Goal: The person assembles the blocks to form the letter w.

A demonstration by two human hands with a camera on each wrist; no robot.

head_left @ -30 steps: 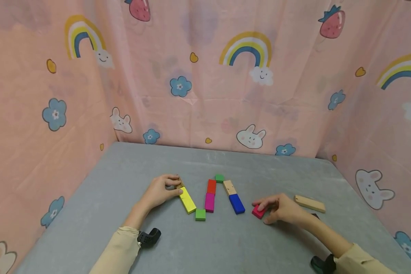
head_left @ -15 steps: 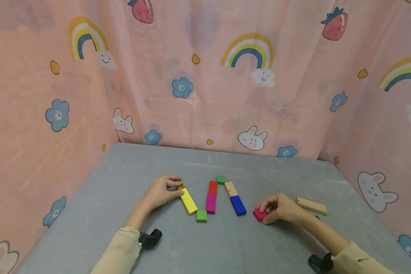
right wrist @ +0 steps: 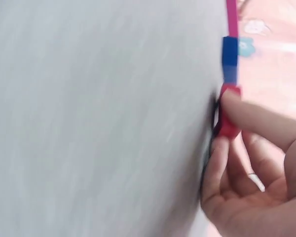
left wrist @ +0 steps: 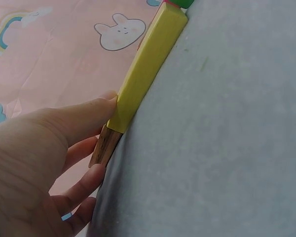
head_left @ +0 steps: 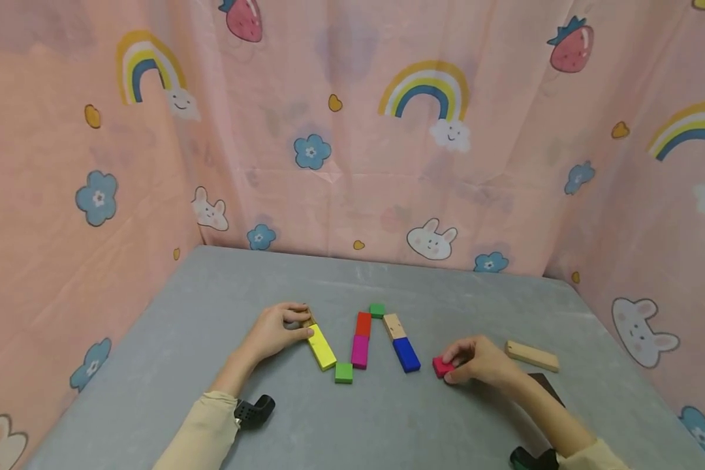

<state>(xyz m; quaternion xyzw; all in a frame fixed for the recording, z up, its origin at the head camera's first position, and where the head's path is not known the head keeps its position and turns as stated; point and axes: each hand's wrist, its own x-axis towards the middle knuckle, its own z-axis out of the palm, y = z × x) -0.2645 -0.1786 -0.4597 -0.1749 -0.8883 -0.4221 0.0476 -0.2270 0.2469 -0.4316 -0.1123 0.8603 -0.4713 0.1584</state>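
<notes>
In the head view my left hand (head_left: 275, 331) is at the far end of a slanting pair: a yellow block (head_left: 322, 348) and a brown wooden block (left wrist: 105, 145). Its thumb touches the yellow block, and its curved fingers lie about the brown one. My right hand (head_left: 483, 362) pinches a small red block (head_left: 442, 367) on the table, right of the blue block (head_left: 407, 354). Between the hands, a green block (head_left: 343, 373), a magenta block (head_left: 360, 352), an orange-red block (head_left: 363, 323), another green block (head_left: 377, 310) and a pale wooden block (head_left: 394, 326) continue the zigzag.
A long pale wooden block (head_left: 531, 356) lies right of my right hand. A dark brown block (head_left: 546, 388) is partly hidden behind the right forearm. Pink patterned curtains (head_left: 352, 196) enclose the grey table (head_left: 258, 267) at its back and sides.
My right hand's fingers have drawn in on the red block, which has barely shifted. The right forearm has moved left, uncovering more of the dark brown block. The left hand stays in place.
</notes>
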